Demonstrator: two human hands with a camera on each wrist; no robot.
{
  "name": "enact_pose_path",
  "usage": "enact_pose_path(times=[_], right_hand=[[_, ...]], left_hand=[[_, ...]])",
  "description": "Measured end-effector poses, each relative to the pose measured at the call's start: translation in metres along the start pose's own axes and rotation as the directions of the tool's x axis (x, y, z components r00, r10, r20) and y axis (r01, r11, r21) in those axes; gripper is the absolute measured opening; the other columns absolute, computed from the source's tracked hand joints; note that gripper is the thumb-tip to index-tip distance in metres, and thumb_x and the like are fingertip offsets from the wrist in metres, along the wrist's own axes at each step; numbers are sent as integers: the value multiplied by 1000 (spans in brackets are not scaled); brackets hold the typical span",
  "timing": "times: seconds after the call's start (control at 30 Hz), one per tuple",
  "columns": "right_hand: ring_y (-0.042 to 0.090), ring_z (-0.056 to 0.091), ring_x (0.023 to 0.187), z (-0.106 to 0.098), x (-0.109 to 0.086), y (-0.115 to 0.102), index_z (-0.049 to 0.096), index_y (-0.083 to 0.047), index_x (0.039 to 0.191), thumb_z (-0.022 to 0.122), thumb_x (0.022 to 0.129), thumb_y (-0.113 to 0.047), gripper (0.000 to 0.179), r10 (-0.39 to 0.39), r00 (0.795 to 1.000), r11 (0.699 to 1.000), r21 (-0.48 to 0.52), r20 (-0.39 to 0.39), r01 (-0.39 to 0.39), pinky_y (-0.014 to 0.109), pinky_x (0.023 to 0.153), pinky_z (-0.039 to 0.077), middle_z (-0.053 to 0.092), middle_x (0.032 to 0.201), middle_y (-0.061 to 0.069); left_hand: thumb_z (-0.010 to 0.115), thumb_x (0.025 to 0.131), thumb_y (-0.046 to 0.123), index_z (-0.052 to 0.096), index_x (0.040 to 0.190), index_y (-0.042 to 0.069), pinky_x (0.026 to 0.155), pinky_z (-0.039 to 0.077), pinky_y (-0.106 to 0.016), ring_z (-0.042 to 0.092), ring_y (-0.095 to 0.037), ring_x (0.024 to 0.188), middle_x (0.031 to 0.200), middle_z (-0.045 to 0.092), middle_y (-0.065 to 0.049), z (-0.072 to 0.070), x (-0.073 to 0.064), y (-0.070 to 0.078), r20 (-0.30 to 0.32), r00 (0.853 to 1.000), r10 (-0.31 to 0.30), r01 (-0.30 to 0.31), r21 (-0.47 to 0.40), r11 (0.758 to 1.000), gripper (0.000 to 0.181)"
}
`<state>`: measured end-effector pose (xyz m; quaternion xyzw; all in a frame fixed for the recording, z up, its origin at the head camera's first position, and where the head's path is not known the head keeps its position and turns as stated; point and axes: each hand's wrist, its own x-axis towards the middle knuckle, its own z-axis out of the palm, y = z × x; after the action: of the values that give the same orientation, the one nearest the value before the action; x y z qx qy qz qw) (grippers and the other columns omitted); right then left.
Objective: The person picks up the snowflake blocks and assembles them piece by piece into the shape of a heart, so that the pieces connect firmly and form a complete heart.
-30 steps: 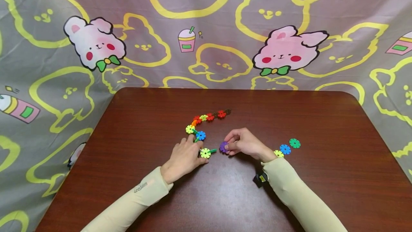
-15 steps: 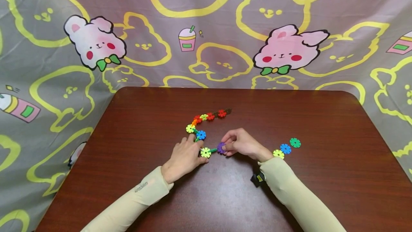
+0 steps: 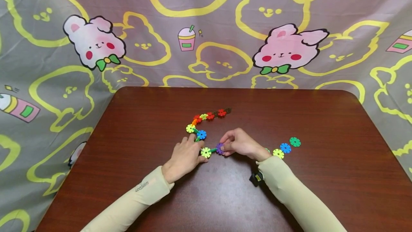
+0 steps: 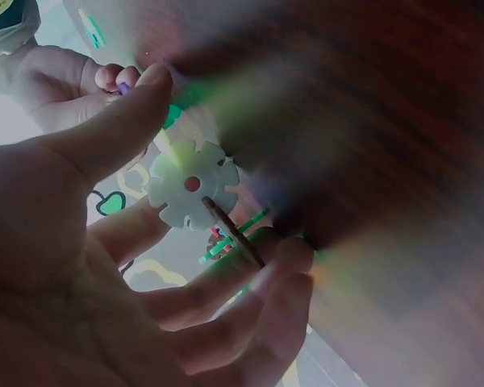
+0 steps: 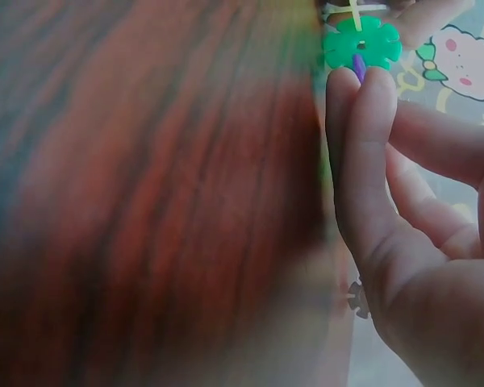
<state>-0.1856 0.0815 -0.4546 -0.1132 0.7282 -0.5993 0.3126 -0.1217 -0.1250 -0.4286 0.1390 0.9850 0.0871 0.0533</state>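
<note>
A curved chain of slotted plastic discs (image 3: 201, 134) in several colours lies on the table. My left hand (image 3: 185, 155) holds its near end, the fingers and thumb curled round a pale disc (image 4: 177, 171) in the left wrist view. In the head view a yellow disc (image 3: 206, 152) shows beside that thumb, with a green disc (image 5: 379, 42) edge-on to its right. My right hand (image 3: 241, 143) pinches a purple disc (image 3: 219, 149) between thumb and forefinger. In the right wrist view the purple edge meets a slot of the green disc.
Loose discs lie by the right wrist: a yellow one (image 3: 278, 153), a blue one (image 3: 285, 148) and a green one (image 3: 295, 141). Part of another green disc shows past the right wrist. A patterned cloth (image 3: 222, 60) hangs behind the brown table (image 3: 145, 110).
My right hand has brought the purple disc leftward, closing the gap to the green disc at the chain's end. My left hand has stayed in place.
</note>
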Motion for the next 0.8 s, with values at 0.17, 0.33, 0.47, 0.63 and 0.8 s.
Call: enact_pose_path(times=[0.17,0.33,0.47,0.63,0.8], right_hand=[[15,67,67,1,1,-1,60,16,100,64,82,11,20,22,1000,999,29,-6,-22,32,67,59,67,78,13],[16,68,66,2,3,1,60,18,100,64,80,12,21,53,999,996,71,-12,-52,32,67,59,67,77,13],[16,68,64,2,4,1,59,19,101,63,79,15,23,65,998,993,103,-21,-62,31,67,59,67,77,12],[16,68,63,5,6,1,58,20,102,63,79,16,24,68,997,990,125,-30,-63,30,66,59,66,76,12],[17,68,62,7,7,0,58,20,102,62,79,17,24,92,995,984,157,-41,-85,29,65,59,64,74,12]], left_hand=[[78,77,42,69,98,17,56,45,-42,51,-29,75,96,56,-11,1,0,2,-2,1000,-9,9,2,1000,34],[80,75,40,68,91,16,55,47,-44,52,-32,74,94,57,-13,3,-1,4,-40,999,-9,10,25,1000,32],[81,73,40,67,87,15,54,47,-45,54,-32,73,91,59,-14,4,-2,6,-78,997,5,-1,51,999,32],[80,74,39,67,85,14,52,47,-44,54,-32,70,89,60,-14,5,-4,6,-101,995,16,-9,69,998,30],[79,75,39,68,85,13,51,47,-43,54,-32,70,89,60,-14,7,-6,7,-130,991,18,-5,99,995,30]])
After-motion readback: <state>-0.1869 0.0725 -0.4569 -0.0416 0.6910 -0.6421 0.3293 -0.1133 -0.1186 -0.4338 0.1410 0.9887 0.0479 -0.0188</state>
